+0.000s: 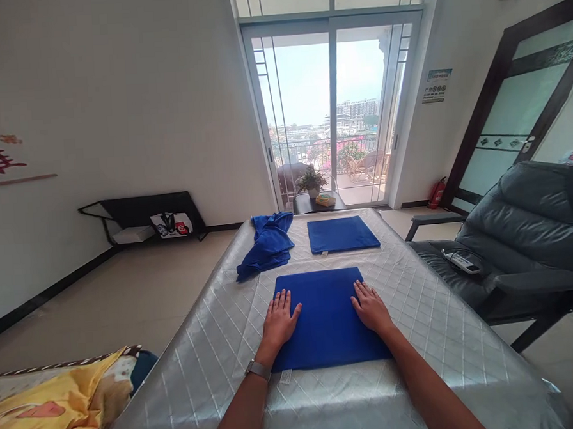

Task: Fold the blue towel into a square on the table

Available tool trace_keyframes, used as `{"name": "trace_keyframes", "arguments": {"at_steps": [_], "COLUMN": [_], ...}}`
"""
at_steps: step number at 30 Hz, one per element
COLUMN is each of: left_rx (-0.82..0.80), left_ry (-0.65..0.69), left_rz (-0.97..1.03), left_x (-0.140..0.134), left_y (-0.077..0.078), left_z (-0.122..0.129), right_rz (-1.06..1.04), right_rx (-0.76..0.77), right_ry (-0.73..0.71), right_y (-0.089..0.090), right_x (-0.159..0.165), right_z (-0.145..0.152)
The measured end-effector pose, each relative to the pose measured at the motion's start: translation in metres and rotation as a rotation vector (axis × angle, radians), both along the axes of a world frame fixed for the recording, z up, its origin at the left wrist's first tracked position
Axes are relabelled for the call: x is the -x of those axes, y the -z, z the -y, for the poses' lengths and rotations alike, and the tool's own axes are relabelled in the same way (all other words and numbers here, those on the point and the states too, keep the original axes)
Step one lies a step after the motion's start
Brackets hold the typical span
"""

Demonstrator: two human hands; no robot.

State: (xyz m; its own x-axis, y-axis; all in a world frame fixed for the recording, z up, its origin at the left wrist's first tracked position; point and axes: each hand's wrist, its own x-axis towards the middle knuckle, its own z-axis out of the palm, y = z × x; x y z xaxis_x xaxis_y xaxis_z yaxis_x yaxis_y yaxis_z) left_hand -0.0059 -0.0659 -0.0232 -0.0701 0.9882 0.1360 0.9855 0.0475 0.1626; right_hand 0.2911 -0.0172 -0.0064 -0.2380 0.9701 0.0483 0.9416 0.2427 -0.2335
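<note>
A flat blue cloth piece [328, 321], squarish with a small white label at its near left corner, lies on the silver quilted cover [216, 346]. My left hand [280, 320] rests flat on its left edge, fingers stretched out. On its right edge lies my right hand [371, 306], palm down with the fingers extended. Beyond it is a second flat blue cloth piece [344, 234], also with a label on its near side. To the left of that one, a crumpled blue cloth [269, 244] sits in a loose heap.
A dark padded armchair [532, 233] with a power strip [462, 262] on its seat stands at the right. Yellow bedding [57, 412] is at the lower left. Past the far edge, a small table holds a potted plant [312, 181] before glass sliding doors. A black rack stands by the left wall.
</note>
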Motion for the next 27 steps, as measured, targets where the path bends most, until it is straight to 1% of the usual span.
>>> {"name": "trace_keyframes", "arguments": {"at_steps": [4,8,11,15,17,20,24,27], "left_rx": [-0.006,-0.027,-0.044,-0.068,-0.079,-0.096,-0.127,-0.148], "left_ry": [-0.074,-0.123,-0.115,-0.113,-0.120,-0.134,-0.141,-0.141], "left_rz": [0.035,0.068,0.082,0.092,0.095,0.096,0.085,0.073], "left_x": [0.021,0.029,0.030,0.032,0.033,0.035,0.033,0.030], "left_y": [0.008,0.011,0.011,0.012,0.013,0.016,0.016,0.014], "left_z": [-0.003,-0.009,-0.010,-0.011,-0.012,-0.014,-0.016,-0.017], "right_rz": [0.037,0.080,0.101,0.093,0.082,0.066,0.037,0.016], "right_rx": [0.014,0.049,0.069,0.048,0.035,0.034,0.036,0.037], "right_ry": [0.000,-0.007,-0.013,-0.013,-0.005,0.013,0.015,0.005], "right_y": [-0.002,-0.008,-0.015,-0.022,-0.021,-0.012,0.000,0.002], "right_x": [0.001,0.000,0.002,0.010,0.014,0.018,0.015,0.013], "right_z": [0.001,-0.002,-0.014,-0.039,-0.049,-0.058,-0.060,-0.060]}}
